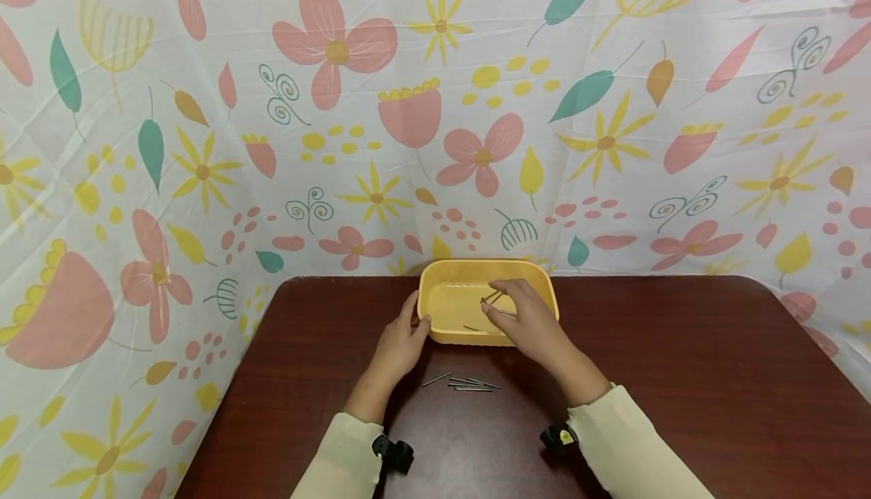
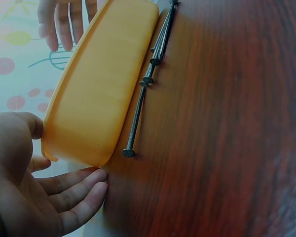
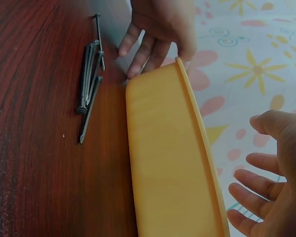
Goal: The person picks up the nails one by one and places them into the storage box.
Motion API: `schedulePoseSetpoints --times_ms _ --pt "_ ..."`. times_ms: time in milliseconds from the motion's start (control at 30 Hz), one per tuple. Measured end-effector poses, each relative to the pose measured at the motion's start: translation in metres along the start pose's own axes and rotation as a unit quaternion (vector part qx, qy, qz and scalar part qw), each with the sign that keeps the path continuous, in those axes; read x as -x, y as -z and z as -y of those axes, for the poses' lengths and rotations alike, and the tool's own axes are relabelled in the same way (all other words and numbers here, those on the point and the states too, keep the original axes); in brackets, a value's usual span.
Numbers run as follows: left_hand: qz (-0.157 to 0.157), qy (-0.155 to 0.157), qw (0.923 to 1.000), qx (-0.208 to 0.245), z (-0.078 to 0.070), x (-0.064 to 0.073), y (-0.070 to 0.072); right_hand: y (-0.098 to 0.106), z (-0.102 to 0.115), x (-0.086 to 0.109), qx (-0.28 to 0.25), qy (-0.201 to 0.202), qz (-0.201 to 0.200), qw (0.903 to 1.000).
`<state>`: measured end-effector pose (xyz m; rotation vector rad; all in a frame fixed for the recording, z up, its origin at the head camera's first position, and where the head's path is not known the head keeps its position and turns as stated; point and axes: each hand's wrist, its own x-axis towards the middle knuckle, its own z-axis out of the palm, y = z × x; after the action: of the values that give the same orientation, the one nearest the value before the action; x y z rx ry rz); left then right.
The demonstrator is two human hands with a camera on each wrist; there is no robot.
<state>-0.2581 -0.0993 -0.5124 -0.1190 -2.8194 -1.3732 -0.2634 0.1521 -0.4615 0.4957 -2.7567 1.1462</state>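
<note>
A yellow plastic tray (image 1: 449,337) stands at the far side of the table. My left hand (image 1: 398,342) holds its left end, thumb at the rim and fingers against the outer end wall, as the left wrist view shows. Over the tray's right half is my right hand (image 1: 534,325); its fingers (image 3: 256,185) are spread apart in the right wrist view, with nothing between them. Some nails (image 1: 491,297) show by its fingertips in the head view, and another nail (image 1: 471,328) lies inside the tray. Several loose nails (image 1: 472,385) lie on the table in front of the tray.
The dark reddish-brown table (image 1: 327,408) has rounded far corners. A white cloth (image 1: 435,219) with printed flowers and leaves hangs right behind its far edge and along the left side. Black wrist cameras (image 1: 393,454) sit on both wrists over pale sleeves.
</note>
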Motion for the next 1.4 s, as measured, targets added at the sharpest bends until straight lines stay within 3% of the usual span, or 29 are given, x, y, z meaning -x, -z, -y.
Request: schedulePoseSetpoints --times_ms 467,967,1400 --pt "0.003 0.001 1.0 0.007 -0.001 0.001 0.001 0.002 -0.002 0.007 0.004 0.001 -0.013 0.9999" --pt "0.002 0.0 0.9999 0.01 -0.001 0.001 0.0 0.004 -0.016 0.015 -0.001 -0.001 -0.056 0.9984" --pt "0.003 -0.002 0.9999 0.012 -0.001 0.0 0.001 0.01 -0.028 0.026 -0.023 -0.049 -0.096 0.9939"
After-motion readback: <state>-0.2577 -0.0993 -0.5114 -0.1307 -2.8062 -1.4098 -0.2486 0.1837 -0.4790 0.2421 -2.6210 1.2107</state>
